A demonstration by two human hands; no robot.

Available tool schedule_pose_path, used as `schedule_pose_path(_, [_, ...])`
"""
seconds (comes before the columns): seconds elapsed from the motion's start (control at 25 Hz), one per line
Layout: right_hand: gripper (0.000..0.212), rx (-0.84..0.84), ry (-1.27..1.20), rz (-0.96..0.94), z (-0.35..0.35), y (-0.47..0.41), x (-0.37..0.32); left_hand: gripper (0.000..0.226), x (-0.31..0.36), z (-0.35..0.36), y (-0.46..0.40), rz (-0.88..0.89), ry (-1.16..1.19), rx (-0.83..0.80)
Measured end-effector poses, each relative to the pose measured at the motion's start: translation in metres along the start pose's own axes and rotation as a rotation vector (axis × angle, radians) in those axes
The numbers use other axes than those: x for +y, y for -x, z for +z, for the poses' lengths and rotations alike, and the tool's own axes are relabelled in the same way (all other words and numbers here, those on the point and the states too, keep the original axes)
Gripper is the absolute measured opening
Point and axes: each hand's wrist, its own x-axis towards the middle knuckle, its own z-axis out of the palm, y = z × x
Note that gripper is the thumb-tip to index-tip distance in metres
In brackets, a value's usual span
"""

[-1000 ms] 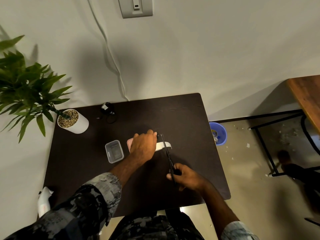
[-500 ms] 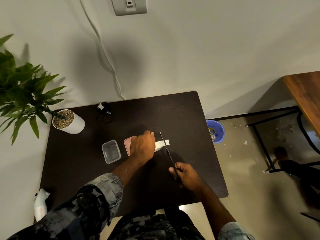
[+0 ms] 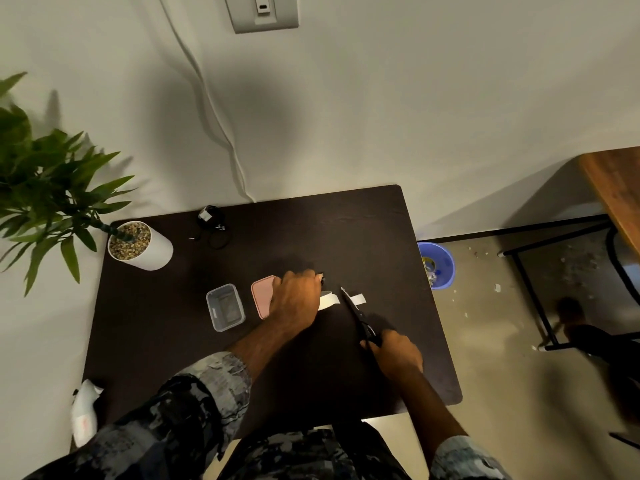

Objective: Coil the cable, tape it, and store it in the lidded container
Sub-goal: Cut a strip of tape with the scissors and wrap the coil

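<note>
On the dark table, my left hand curls over the white tape, whose strip runs out to the right; the roll itself is hidden under the hand. My right hand grips black scissors, and their blades lie across the strip, with a short white tape piece on the far side. Left of my hand sit the open clear container and its pink lid. The coiled black cable lies near the table's back edge.
A potted plant in a white pot stands at the back left corner. A blue bin is on the floor to the right of the table, and a wooden table with a black frame stands further right. A white cord hangs down the wall.
The scissors moved along and across the tape strip, which now shows on both sides of the blades. My left hand has stayed on the tape.
</note>
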Motion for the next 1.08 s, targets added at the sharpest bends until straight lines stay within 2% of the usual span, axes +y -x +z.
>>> schedule_pose_path(0.24, [0.039, -0.014, 0.087, 0.122, 0.003, -0.009, -0.008, 0.043, 0.006, -0.004, -0.002, -0.049, 0.268, 0.028])
schedule_pose_path(0.4, [0.053, 0.008, 0.167, 0.187, 0.001, -0.010, -0.016, 0.044, 0.005, -0.006, -0.005, -0.080, 0.391, 0.016])
schedule_pose_path(0.6, [0.067, -0.129, 0.192, 0.217, -0.003, -0.026, -0.012, 0.044, -0.003, -0.005, -0.006, -0.083, 0.413, -0.009])
schedule_pose_path(0.76, [0.056, -0.199, 0.229, 0.188, -0.013, -0.030, -0.008, 0.044, -0.008, -0.002, -0.006, -0.094, 0.419, -0.039])
schedule_pose_path(0.96, [0.049, -0.280, 0.065, 0.268, -0.021, -0.031, -0.004, 0.042, -0.013, 0.002, -0.008, -0.091, 0.409, -0.070])
schedule_pose_path(1.08, [0.050, -0.059, 0.211, 0.210, -0.023, -0.028, 0.004, 0.040, -0.015, 0.002, -0.010, -0.081, 0.400, -0.084])
